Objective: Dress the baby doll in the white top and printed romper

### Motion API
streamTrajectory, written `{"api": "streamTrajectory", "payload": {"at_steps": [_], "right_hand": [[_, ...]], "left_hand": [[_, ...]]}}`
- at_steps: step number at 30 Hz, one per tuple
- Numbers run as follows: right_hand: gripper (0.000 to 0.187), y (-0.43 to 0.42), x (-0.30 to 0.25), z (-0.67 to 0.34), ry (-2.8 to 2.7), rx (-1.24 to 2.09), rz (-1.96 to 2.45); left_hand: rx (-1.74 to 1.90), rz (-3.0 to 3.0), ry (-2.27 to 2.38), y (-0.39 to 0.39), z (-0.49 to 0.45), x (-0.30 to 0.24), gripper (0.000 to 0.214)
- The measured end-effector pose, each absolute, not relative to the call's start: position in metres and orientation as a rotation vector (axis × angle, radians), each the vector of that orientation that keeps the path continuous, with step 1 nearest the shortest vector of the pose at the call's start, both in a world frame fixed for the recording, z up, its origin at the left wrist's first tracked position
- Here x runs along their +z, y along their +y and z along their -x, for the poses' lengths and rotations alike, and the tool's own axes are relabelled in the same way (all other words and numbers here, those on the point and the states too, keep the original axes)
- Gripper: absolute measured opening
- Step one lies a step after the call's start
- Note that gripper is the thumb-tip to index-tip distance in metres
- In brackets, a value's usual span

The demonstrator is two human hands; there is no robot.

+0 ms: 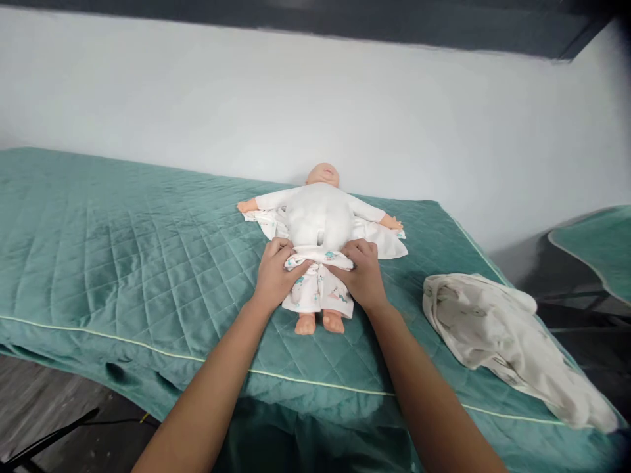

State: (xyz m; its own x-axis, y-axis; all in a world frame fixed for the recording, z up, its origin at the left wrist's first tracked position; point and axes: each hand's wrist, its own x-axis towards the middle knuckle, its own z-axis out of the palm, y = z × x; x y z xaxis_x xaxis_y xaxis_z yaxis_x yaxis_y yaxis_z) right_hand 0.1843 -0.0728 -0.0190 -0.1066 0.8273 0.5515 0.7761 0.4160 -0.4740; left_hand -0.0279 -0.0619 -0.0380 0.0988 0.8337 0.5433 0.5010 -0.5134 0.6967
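Observation:
A baby doll point(319, 213) lies on its back on a green quilted cover point(148, 249), head toward the wall, arms spread, bare feet toward me. It has a white cloth body. Printed white trousers point(318, 292) cover its legs, bunched at the waist. My left hand point(274, 272) grips the left side of the waistband, fingers curled. My right hand point(363, 270) grips the right side the same way. An open printed top point(382, 242) lies spread under the doll's arms.
A crumpled cream garment point(497, 332) lies on the cover to the right, near its edge. A white wall runs behind. Another green-covered surface point(599, 246) shows at far right across a gap. Dark floor lies below at the left.

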Motion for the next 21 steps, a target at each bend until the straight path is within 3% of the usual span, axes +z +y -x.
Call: {"api": "streamTrajectory", "payload": {"at_steps": [5,11,16,21], "right_hand": [[0.035,-0.088,-0.014,-0.183,-1.903,0.151,1.369],[0.049,-0.105,-0.015,-0.177,-1.713,0.544,1.384],[0.045,-0.105,-0.012,-0.177,-1.695,0.703,1.319],[0.032,-0.107,-0.011,-0.177,-1.733,0.713,1.270]], "left_hand": [[1.347,-2.045,1.417,-0.062,0.027,-0.038,0.022],[1.303,-2.061,1.416,-0.060,0.026,-0.039,0.017],[1.273,-2.045,1.436,-0.060,0.026,-0.038,0.015],[1.317,-2.031,1.431,-0.065,0.028,-0.035,0.030]]}}
